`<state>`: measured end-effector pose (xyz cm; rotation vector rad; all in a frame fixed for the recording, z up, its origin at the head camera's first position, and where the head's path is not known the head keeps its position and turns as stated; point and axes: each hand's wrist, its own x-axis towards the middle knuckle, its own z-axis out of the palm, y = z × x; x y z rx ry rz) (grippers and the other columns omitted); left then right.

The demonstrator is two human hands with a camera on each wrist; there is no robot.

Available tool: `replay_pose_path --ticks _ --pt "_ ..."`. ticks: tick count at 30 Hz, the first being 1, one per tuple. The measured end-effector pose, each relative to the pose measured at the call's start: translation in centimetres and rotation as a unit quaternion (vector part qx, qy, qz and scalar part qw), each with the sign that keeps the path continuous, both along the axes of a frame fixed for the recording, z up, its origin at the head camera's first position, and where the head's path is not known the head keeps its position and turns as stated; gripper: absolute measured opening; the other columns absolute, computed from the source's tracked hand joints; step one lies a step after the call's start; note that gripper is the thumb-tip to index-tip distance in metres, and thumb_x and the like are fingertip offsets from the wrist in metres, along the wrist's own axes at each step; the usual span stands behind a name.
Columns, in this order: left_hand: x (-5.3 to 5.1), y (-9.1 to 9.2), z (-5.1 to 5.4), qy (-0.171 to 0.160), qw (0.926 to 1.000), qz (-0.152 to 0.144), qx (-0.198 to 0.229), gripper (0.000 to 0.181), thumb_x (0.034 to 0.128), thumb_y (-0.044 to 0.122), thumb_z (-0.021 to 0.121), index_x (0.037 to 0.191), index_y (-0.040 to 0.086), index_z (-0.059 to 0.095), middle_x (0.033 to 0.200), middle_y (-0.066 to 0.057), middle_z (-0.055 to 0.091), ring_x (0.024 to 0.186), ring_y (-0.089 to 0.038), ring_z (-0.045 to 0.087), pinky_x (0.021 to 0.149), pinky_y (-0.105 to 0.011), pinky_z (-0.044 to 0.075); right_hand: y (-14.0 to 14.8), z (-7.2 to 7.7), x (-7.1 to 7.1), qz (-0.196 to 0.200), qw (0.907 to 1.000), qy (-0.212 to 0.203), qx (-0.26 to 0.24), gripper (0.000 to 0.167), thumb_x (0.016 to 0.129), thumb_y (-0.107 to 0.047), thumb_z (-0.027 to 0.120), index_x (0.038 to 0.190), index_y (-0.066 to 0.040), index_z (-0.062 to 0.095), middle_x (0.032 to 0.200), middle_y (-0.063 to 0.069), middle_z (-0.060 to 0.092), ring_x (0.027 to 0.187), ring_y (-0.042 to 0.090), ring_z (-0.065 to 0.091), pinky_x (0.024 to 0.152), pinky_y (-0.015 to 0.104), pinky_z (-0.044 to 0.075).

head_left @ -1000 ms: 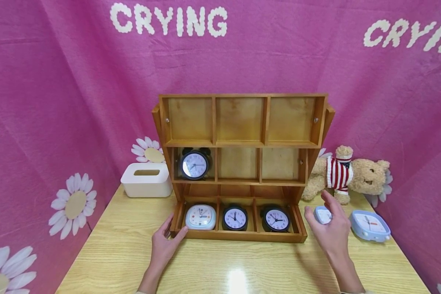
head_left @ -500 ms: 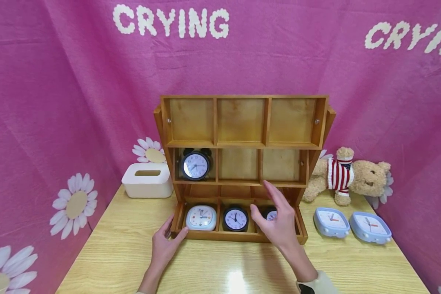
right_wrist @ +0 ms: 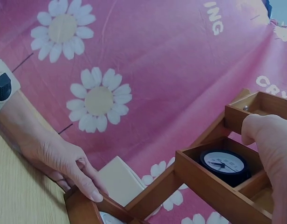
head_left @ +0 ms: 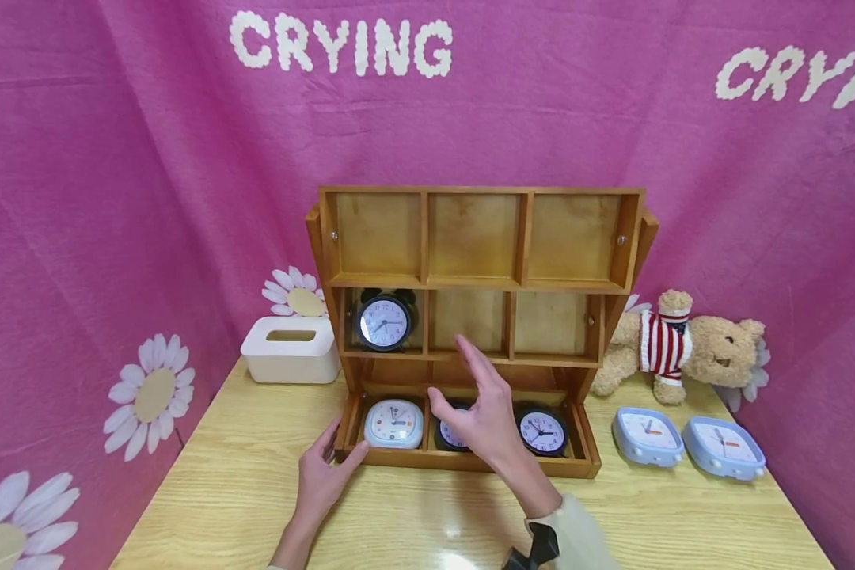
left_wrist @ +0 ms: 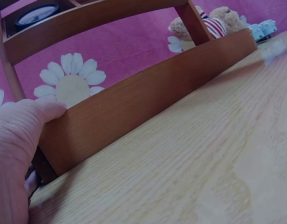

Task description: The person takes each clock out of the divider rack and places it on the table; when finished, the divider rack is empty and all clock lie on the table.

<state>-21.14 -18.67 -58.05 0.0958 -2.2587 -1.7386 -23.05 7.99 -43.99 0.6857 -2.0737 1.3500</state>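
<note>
A three-tier wooden display shelf [head_left: 402, 457] stands on the table. At its lower left corner my left hand [head_left: 321, 479] grips the bottom tray, the thumb over the front edge and the fingers along the side. My right hand [head_left: 486, 416] hovers before the bottom middle compartment, holding nothing, thumb and fingers apart. Behind it a black round clock [head_left: 447, 427] is partly hidden. The bottom tray also holds a pale blue clock [head_left: 393, 423] at left and another black clock [head_left: 543, 433] at right. A black twin-bell alarm clock [head_left: 384, 323] sits in the middle tier's left compartment.
Two light blue clocks [head_left: 648, 437] lie side by side on the table, right of the shelf. Behind them a teddy bear [head_left: 720, 352] in a striped top lies on its side. A white tissue box [head_left: 292, 360] stands at left. Pink cloth hangs behind.
My right hand has moved left from beside the light blue clocks, across the bottom right compartment, to the bottom middle one. My left hand stays at the shelf's corner.
</note>
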Motion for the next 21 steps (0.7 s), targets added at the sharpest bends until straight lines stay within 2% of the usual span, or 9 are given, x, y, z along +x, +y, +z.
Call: replay_pose_path --ticks 4,10,16,21 --pt "0.0 0.0 0.0 -0.001 1.0 0.0 0.003 0.075 0.0872 0.022 0.087 0.149 -0.003 0.053 0.15 -0.026 0.054 0.139 -0.04 0.052 0.114 -0.049 0.043 -1.2 0.5 -0.6 0.014 0.9998 -0.008 0.013 0.081 0.085 -0.013 0.084 0.155 0.0 0.046 0.155 0.021 0.052 0.137 0.039 0.056 0.112 0.046 0.048" --pt "-0.1 0.0 0.0 0.0 1.0 0.001 0.005 0.075 0.0871 0.02 0.087 0.149 -0.003 0.053 0.15 -0.027 0.053 0.14 -0.04 0.051 0.114 -0.049 0.042 -3.2 1.5 -2.2 0.028 0.9989 -0.007 0.036 0.082 0.085 -0.017 0.084 0.153 0.004 0.045 0.154 0.023 0.051 0.14 0.035 0.053 0.111 0.048 0.049" --pt "-0.1 0.1 0.1 0.007 0.9999 -0.002 0.008 0.074 0.0871 0.018 0.087 0.149 -0.004 0.053 0.147 -0.027 0.056 0.135 -0.04 0.055 0.112 -0.05 0.044 -4.9 2.0 -4.0 0.013 0.998 0.015 0.061 0.083 0.083 -0.02 0.085 0.151 0.007 0.046 0.153 0.024 0.052 0.14 0.037 0.052 0.113 0.05 0.048" --pt "0.1 0.2 0.3 0.007 1.0 0.004 -0.005 0.073 0.0875 0.02 0.086 0.148 -0.005 0.053 0.146 -0.028 0.057 0.136 -0.042 0.055 0.112 -0.053 0.045 -6.1 2.2 -4.6 -0.008 0.9969 0.011 0.077 0.084 0.083 -0.021 0.085 0.151 0.008 0.045 0.152 0.026 0.052 0.14 0.038 0.052 0.114 0.049 0.047"
